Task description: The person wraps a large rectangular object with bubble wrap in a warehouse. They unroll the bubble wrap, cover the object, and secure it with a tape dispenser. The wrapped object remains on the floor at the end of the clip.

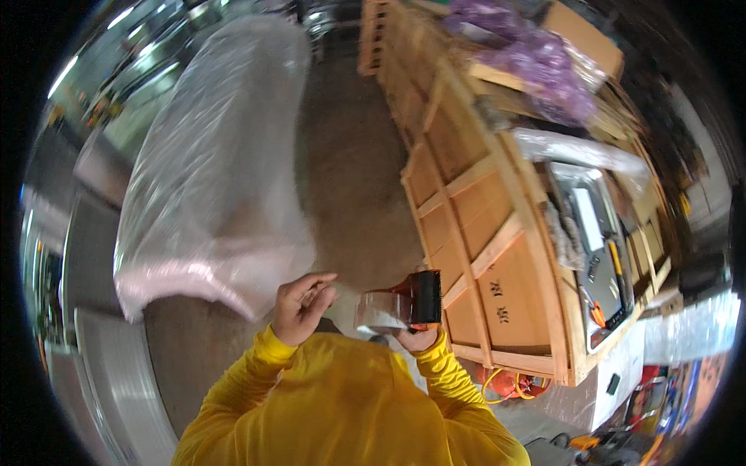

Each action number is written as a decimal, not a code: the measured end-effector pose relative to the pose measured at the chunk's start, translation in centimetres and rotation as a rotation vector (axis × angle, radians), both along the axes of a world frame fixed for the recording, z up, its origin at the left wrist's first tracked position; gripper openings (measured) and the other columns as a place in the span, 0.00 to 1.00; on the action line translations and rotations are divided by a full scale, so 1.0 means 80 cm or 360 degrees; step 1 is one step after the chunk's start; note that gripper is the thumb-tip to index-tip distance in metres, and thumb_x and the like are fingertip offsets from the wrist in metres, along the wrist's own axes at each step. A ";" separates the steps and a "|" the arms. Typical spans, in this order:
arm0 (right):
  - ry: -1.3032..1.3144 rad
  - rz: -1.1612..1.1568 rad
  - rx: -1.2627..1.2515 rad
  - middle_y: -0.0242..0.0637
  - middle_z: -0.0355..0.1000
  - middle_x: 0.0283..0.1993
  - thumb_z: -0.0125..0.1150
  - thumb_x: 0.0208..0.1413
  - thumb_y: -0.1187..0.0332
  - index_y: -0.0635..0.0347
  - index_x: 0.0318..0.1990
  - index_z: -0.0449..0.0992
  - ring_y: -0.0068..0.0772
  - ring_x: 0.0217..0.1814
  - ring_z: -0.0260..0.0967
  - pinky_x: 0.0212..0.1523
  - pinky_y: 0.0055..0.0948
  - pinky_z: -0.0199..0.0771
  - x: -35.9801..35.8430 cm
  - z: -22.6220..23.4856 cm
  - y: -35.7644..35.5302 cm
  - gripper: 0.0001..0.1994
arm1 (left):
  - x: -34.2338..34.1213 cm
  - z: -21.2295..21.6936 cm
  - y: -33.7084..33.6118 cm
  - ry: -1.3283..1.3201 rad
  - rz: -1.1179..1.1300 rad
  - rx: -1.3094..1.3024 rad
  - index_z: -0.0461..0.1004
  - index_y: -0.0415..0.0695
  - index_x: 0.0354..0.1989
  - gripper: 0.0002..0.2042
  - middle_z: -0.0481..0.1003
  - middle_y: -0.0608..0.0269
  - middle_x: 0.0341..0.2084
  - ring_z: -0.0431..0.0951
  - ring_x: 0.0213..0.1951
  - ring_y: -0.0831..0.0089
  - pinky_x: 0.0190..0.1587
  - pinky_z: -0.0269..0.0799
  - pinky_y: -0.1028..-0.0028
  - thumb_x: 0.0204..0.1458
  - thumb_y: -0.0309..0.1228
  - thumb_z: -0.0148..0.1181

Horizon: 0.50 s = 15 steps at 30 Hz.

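gripping a tape dispenser [398,303] near a wooden crate [509,299], the right hand [420,339] is partly hidden; the left hand [303,308], loosely curled near a plastic-wrapped bulk [221,171], looks empty. i'd worry the dispenser's dark edge [437,299] could nick those fingers, should they stray close.

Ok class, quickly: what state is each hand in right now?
Left hand: partly open, loosely curled, nothing visible in it.
Right hand: closed, holding a tape dispenser.

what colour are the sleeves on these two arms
Both sleeves are yellow, best seen in the head view.
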State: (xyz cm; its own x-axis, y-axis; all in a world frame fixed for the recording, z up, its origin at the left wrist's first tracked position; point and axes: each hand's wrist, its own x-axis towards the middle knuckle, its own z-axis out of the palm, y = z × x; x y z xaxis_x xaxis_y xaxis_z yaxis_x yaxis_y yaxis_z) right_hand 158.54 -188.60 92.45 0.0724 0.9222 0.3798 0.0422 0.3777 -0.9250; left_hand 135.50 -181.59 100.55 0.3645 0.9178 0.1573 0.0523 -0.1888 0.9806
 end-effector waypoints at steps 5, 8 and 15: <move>-0.0060 0.0087 0.0197 0.47 0.58 0.60 0.70 0.32 0.67 0.66 0.65 0.49 0.40 0.59 0.61 0.59 0.38 0.61 -0.151 -0.024 -0.005 0.49 | -0.127 0.018 -0.062 -0.0131 0.0022 -0.0017 0.73 0.33 0.48 0.15 0.77 0.62 0.29 0.73 0.31 0.84 0.33 0.69 0.81 0.58 0.31 0.55; -0.0250 0.0228 0.0181 0.50 0.63 0.56 0.75 0.32 0.63 0.70 0.62 0.53 0.45 0.56 0.65 0.58 0.39 0.63 -0.259 -0.037 -0.003 0.48 | -0.230 0.011 -0.086 -0.0121 0.0053 -0.0409 0.73 0.34 0.48 0.14 0.77 0.57 0.39 0.75 0.39 0.76 0.44 0.71 0.75 0.59 0.32 0.55; -0.1005 0.0272 0.0527 0.53 0.70 0.39 0.76 0.32 0.66 0.73 0.58 0.59 0.54 0.35 0.71 0.34 0.42 0.74 -0.513 -0.062 0.011 0.44 | -0.483 -0.071 -0.096 -0.0282 0.0351 -0.1058 0.77 0.35 0.39 0.11 0.78 0.65 0.32 0.75 0.34 0.81 0.36 0.71 0.78 0.56 0.32 0.59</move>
